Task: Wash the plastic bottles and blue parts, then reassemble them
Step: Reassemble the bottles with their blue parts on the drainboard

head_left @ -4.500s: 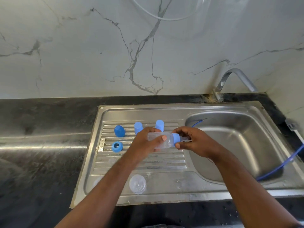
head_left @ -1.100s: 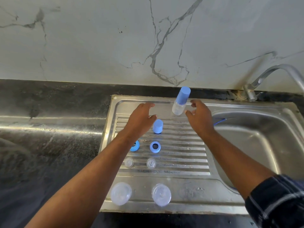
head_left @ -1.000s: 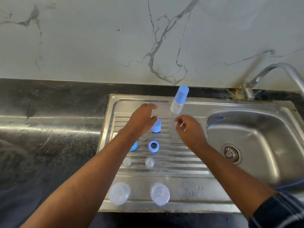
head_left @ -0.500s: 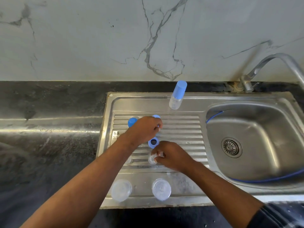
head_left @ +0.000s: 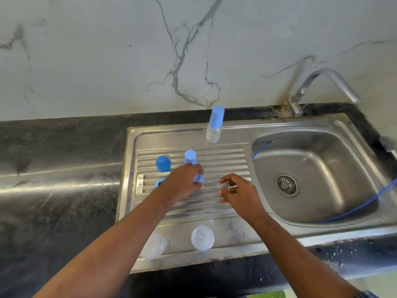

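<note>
Blue plastic is gripped in the left hand (head_left: 184, 183): its fingers are curled round a blue ring collar (head_left: 199, 179), low over the ribbed drainboard (head_left: 225, 155). A small clear insert (head_left: 226, 186), perhaps a teat, is pinched by thumb and fingers of the right hand (head_left: 240, 195), near the collar but apart from it. The joining of these two pieces seems to be the step in hand. The clear piece should be brought to the hole of the collar straight, not tilted, and pressed until its edge is seated all round. As the parts are probably wet, a firm pinch is advised, and the work is better kept over the drainboard, so that a dropped piece is not lost into the basin (head_left: 322, 151).

One capped bottle (head_left: 214, 125) is stood complete at the back edge of the sink. A clear bottle (head_left: 202, 237) is waiting on the front rim, and a second clear bottle (head_left: 153, 244) is partly hidden by the left forearm. A tall blue cap (head_left: 190, 157) and a round blue cap (head_left: 163, 163) are placed on the ribs.

The steel sink is set in a black speckled stone counter (head_left: 53, 168), under a white marble wall (head_left: 107, 61) with grey veins. A blue hose (head_left: 365, 203) is laid in the basin.
</note>
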